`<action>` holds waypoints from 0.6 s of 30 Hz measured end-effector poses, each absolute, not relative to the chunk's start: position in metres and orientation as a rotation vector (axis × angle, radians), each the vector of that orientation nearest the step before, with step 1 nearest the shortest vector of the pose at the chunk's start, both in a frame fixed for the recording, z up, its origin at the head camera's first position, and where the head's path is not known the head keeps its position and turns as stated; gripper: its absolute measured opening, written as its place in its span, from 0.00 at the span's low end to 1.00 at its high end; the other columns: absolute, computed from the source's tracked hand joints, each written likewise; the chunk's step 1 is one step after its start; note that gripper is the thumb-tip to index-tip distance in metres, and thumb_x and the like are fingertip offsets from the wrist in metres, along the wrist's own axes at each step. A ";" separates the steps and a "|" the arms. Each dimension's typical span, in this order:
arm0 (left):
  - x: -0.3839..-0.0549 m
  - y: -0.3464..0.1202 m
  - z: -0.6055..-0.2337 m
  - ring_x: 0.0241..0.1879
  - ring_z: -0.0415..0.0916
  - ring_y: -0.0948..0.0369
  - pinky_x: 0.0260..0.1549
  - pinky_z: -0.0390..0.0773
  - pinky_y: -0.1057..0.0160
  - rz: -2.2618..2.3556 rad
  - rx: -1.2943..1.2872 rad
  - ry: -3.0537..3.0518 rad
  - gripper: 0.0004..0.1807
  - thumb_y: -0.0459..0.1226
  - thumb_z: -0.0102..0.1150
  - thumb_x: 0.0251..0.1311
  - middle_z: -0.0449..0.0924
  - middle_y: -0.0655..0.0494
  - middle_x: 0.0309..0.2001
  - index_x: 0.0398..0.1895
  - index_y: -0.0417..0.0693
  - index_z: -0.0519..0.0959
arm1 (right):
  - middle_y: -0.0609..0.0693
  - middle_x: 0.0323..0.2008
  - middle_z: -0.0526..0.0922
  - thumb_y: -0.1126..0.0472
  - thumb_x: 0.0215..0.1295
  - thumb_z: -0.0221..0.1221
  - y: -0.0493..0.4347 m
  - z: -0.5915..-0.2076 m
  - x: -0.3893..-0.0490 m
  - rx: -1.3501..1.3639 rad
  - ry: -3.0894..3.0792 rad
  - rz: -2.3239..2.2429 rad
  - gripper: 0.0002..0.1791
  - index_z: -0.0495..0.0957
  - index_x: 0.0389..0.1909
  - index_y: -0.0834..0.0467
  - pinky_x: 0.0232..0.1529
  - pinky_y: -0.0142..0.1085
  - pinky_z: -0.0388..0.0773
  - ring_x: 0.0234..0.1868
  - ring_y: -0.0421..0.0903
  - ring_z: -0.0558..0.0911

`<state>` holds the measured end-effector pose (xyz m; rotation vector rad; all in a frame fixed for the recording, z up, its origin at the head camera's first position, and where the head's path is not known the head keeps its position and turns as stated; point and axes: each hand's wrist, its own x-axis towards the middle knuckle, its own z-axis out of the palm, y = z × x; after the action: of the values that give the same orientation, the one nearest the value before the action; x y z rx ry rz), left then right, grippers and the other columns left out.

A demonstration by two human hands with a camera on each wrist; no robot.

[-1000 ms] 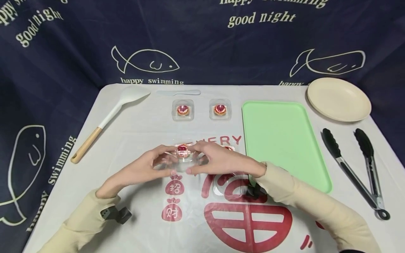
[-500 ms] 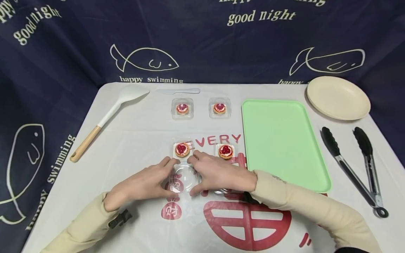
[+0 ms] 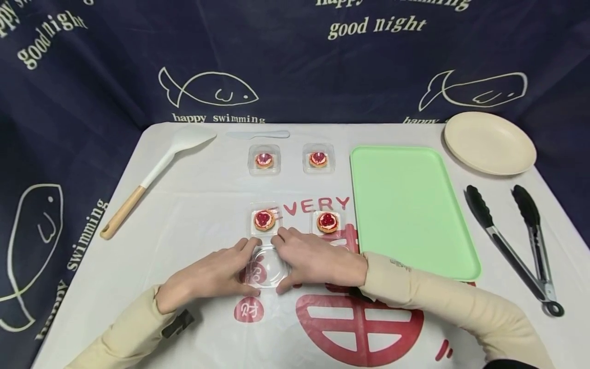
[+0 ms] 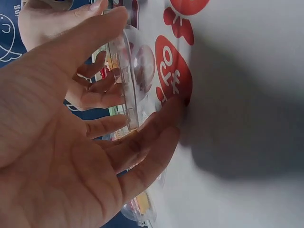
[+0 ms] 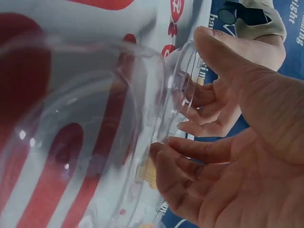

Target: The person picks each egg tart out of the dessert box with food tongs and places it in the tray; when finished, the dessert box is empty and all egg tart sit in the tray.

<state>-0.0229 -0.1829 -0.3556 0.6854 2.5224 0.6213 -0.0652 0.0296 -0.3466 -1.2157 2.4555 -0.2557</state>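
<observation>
Tbl w/ white cloth (image 3: 193, 200), red print incl. "EVERY" L of the green tray (image 3: 415, 212); navy curtain (image 3: 295, 61) w/ fish outlines & white lettering hangs past tray's far edge and to its far L.

Cream plate (image 3: 490, 143) R of tray's far corner; tongs (image 3: 516, 260) R of tray, legs spread, black tips pointing away from the person. Well L of tray: white turner (image 3: 157, 169) w/ wood handle. Pale blue knife (image 3: 258, 135) L of tray, about level w/ its far edge. Two clear boxes w/ tarts, both L of tray's far half: far-L box (image 3: 265, 160), far-R box (image 3: 318, 158) nearer tray. Two more tarts, unlidded, L of tray's mid: L tart (image 3: 264, 220) and R tart (image 3: 328, 222), latter just beside tray. R sleeve (image 3: 428, 282) runs past tray's near end, partly blocking view there. Another clear plastic piece (image 5: 95, 142) shows big in R wrist view; mostly hidden by R hand/arm in head view.

Clear lid (image 3: 269, 269) L of tray's near half, between both hands. L hand (image 3: 209, 271): thumb & fingers apart, curved round lid's L side. R hand (image 3: 315, 259): same on R side, thumb & index at lid's edge. Grip pressure: can't tell.
</observation>
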 end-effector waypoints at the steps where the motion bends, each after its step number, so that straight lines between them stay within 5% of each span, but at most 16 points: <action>1: -0.023 -0.183 -0.355 0.31 0.72 0.62 0.32 0.77 0.61 0.620 0.674 2.518 0.45 0.49 0.74 0.47 0.71 0.52 0.41 0.63 0.42 0.60 | 0.50 0.42 0.74 0.35 0.44 0.72 0.031 -0.345 -0.065 -1.210 2.453 -0.261 0.43 0.73 0.55 0.61 0.36 0.33 0.78 0.37 0.42 0.73; 9: -0.022 -0.186 -0.341 0.43 0.79 0.50 0.44 0.80 0.48 0.617 0.595 2.482 0.50 0.57 0.70 0.49 0.72 0.40 0.57 0.67 0.42 0.58 | 0.52 0.48 0.77 0.36 0.55 0.65 0.055 -0.320 -0.088 -1.078 2.484 -0.474 0.41 0.73 0.60 0.61 0.42 0.37 0.79 0.41 0.44 0.75; 18: -0.065 -0.178 -0.326 0.39 0.75 0.55 0.40 0.78 0.57 0.862 0.764 2.521 0.31 0.46 0.63 0.62 0.75 0.47 0.43 0.59 0.38 0.63 | 0.61 0.51 0.79 0.50 0.64 0.64 0.095 -0.311 -0.155 -0.920 2.588 -0.815 0.29 0.74 0.57 0.67 0.51 0.47 0.78 0.50 0.54 0.79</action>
<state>-0.0648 -0.1782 -0.3261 0.7638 2.5211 0.8624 -0.1555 0.0946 -0.3110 -0.9199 2.5881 -0.8155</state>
